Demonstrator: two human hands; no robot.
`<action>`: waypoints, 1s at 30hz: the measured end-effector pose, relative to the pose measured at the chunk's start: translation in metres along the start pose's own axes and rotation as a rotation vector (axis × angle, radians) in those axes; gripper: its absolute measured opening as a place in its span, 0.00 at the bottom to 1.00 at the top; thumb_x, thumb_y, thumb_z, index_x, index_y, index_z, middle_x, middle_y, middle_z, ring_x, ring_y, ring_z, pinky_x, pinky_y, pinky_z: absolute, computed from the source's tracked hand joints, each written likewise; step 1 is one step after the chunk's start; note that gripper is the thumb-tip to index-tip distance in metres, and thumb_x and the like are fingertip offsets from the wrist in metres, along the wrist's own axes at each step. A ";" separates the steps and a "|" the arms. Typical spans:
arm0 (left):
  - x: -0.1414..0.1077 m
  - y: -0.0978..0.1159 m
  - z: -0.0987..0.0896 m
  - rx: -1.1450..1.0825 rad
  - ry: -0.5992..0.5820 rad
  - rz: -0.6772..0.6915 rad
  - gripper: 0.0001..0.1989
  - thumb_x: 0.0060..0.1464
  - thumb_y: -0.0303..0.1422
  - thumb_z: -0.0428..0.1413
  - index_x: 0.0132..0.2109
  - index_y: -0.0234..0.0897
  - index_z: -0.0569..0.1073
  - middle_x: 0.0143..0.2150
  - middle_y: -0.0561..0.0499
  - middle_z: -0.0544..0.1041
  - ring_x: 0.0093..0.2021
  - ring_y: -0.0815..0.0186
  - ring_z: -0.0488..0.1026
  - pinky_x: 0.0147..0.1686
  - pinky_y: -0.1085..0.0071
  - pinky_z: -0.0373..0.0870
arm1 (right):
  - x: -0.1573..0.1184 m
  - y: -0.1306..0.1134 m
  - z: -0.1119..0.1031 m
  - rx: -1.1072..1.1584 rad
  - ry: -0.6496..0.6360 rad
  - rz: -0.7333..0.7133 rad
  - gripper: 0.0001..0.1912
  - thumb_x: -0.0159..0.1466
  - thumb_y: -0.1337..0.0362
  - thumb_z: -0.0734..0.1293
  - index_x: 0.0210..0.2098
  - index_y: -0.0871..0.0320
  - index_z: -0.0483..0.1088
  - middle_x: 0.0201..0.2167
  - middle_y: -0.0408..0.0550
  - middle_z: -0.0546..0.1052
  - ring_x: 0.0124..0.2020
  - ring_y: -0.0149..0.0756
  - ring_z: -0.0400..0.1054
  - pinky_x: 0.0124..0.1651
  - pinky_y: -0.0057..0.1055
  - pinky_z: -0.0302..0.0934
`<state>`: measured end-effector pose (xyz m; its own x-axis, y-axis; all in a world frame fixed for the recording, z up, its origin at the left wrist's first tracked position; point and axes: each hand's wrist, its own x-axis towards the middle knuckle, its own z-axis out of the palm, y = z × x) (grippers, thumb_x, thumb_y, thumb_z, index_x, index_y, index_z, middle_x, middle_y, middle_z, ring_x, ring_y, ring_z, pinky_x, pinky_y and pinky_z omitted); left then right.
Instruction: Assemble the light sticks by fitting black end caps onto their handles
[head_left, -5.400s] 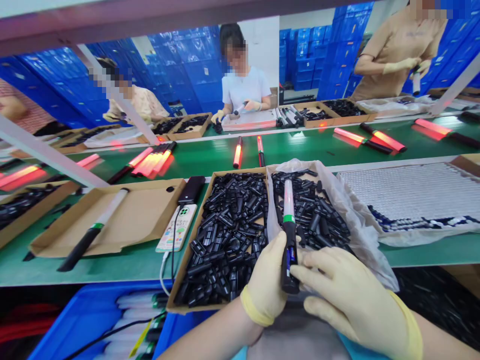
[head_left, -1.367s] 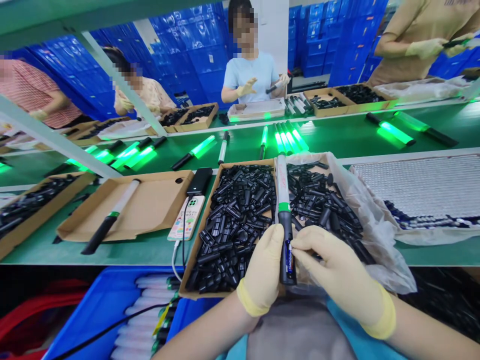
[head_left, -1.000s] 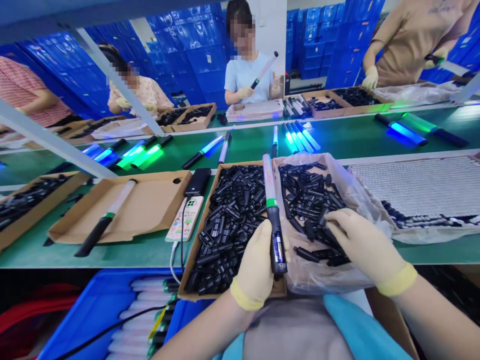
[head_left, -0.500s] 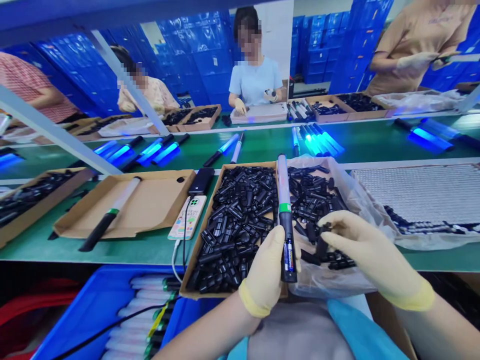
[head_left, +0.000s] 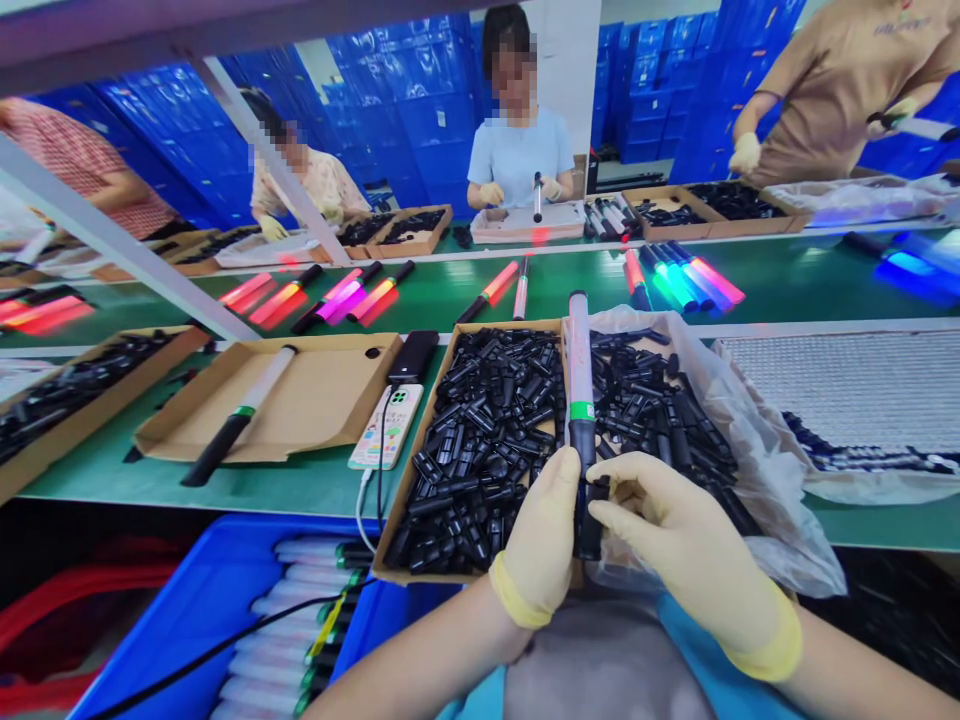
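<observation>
Over the near edge of the tabletop (head_left: 300, 488), the left hand (head_left: 536, 538) grips a light stick (head_left: 580, 360) by its black handle (head_left: 583, 436); the right hand (head_left: 679, 530) pinches a small black cover (head_left: 598, 487) at the handle

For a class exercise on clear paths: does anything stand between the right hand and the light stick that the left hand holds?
Only a small black part, pinched in the right hand at the handle of the light stick; nothing else visible lies in between. Whether the part touches the handle is hard to tell.
</observation>
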<state>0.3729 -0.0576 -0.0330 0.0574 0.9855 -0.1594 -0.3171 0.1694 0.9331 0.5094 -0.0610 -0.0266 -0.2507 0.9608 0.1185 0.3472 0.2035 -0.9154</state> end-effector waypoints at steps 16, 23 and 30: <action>0.000 0.001 0.001 -0.137 -0.074 -0.073 0.15 0.59 0.42 0.57 0.46 0.35 0.74 0.34 0.51 0.74 0.35 0.67 0.71 0.39 0.71 0.69 | 0.005 0.015 0.000 0.152 0.031 0.148 0.26 0.59 0.55 0.68 0.53 0.56 0.60 0.38 0.46 0.68 0.34 0.34 0.67 0.37 0.33 0.65; 0.012 0.010 0.008 -0.046 -0.055 0.032 0.20 0.63 0.44 0.50 0.56 0.37 0.71 0.52 0.42 0.76 0.51 0.60 0.72 0.52 0.67 0.66 | 0.010 0.008 0.006 0.416 -0.279 0.185 0.14 0.63 0.54 0.65 0.42 0.58 0.65 0.35 0.46 0.74 0.37 0.35 0.70 0.42 0.33 0.66; 0.011 0.030 -0.042 0.174 -0.024 0.119 0.18 0.62 0.32 0.48 0.57 0.43 0.70 0.32 0.52 0.74 0.33 0.67 0.69 0.38 0.71 0.65 | 0.077 0.038 -0.108 -0.087 0.125 0.271 0.24 0.64 0.44 0.60 0.41 0.59 0.71 0.35 0.50 0.77 0.30 0.32 0.70 0.34 0.29 0.64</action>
<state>0.3247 -0.0419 -0.0202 0.0527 0.9978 -0.0390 -0.1544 0.0468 0.9869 0.6014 0.0414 -0.0109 -0.0278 0.9969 -0.0741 0.4635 -0.0529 -0.8845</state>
